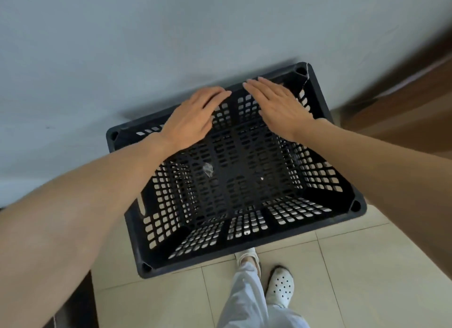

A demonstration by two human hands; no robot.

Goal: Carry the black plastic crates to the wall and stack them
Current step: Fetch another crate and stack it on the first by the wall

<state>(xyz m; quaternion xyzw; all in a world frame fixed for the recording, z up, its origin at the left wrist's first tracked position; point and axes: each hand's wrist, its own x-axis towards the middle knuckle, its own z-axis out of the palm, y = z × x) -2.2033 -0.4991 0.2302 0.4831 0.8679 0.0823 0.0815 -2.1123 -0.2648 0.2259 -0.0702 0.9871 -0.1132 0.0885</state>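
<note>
A black perforated plastic crate (244,180) stands against the pale grey wall (146,34). Left hand (193,118) and right hand (278,107) reach over its far rim, fingers straight, gripping nothing.

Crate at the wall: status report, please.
Left hand and right hand open, flat at far rim. Black crate upright at wall. Small clear scrap inside.

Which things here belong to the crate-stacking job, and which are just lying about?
Job: black crate, wall, left hand and right hand, both flat at the crate's far rim.
Lying about: crumpled clear scrap inside the crate, white clog, floor tiles, brown wooden surface at right.
</note>
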